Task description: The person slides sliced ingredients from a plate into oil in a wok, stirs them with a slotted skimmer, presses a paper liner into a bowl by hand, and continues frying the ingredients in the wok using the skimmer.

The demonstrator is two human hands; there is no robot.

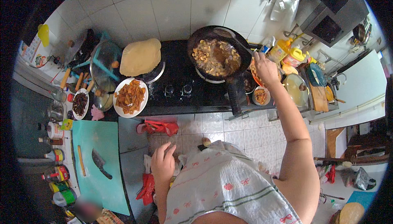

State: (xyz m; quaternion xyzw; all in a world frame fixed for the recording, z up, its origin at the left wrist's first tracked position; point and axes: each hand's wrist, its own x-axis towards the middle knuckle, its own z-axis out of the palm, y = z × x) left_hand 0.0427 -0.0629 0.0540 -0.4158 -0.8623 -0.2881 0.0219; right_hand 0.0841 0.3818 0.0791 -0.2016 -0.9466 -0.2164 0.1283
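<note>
My right hand (264, 67) grips the handle of a metal spatula (242, 43), whose blade rests at the far inner wall of a black wok (194, 44). Sliced food, which looks like mushrooms (212, 55), lies in bubbling brown liquid in the wok. The wok sits on the right burner, its thick black handle (235, 96) pointing towards me. My left hand (163, 159) is held low beside my patterned apron (227, 187), fingers apart, holding nothing. A white plate of browned strips of food (131, 97) stands left of the stove knobs.
A cleaver (100, 162) lies on a green cutting board (95, 131) at the left. Glass lids (106, 61) and a plate of dark food (80, 104) are at the back left. Yellow-capped bottles (282, 49), a small bowl (261, 96) and a lid (295, 90) stand right of the wok.
</note>
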